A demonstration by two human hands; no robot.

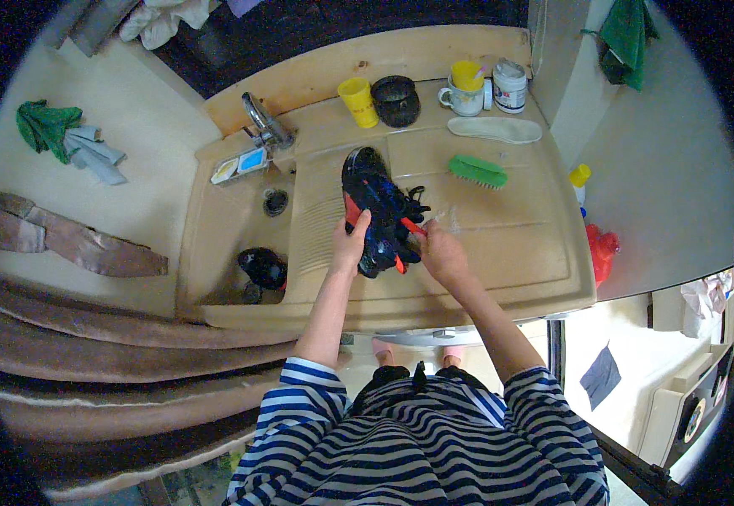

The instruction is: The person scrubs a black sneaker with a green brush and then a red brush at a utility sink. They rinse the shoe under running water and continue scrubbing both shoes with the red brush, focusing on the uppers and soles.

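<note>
A black shoe (373,196) with red patches and loose black laces (416,203) is held over the ribbed drainboard, toe pointing away from me. My left hand (349,243) grips its left side, thumb on top near the ankle. Between the fingers of my right hand (444,254) is a narrow red piece (412,226) at the shoe's right side; whether it belongs to the shoe or is a tool handle, I cannot tell. A green scrubbing brush (478,171) lies bristles down to the right. In the sink basin (227,221) rests another black shoe (263,267).
A chrome faucet (269,126) and soap tray (240,166) stand at the basin's back. Along the rear edge are a yellow cup (358,103), black bowl (396,102), mug (467,98), white jar (510,87) and pale insole (494,129). Brown towels (120,354) hang left.
</note>
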